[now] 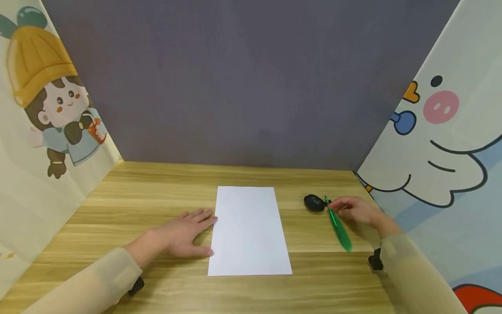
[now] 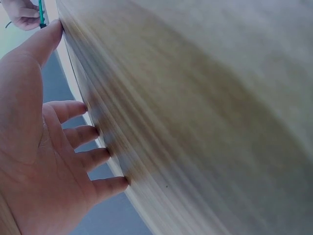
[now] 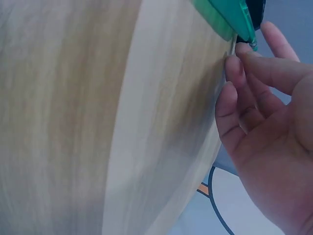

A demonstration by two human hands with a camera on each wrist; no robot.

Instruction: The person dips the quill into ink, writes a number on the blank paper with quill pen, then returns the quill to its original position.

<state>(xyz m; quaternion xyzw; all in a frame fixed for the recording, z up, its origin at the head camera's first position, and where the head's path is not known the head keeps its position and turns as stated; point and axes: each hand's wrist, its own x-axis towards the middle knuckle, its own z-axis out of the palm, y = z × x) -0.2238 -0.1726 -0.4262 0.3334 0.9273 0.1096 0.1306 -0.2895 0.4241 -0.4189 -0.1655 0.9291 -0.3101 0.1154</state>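
The green pen lies tip away, just left of the nearer right hand; fingers bent, their hold I cannot tell.

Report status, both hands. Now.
Left hand spread, at paper edge. Right hand at green pen, grip unclear. Black object beside pen, might obstruct.

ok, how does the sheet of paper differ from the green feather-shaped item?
Colour: the paper is plain white, the feather-shaped item green.
Shape: the paper is rectangular, the item slim and narrowing to one end.
Size: the paper is clearly larger than the item.
Shared: each has a hand beside it, left and right respectively.
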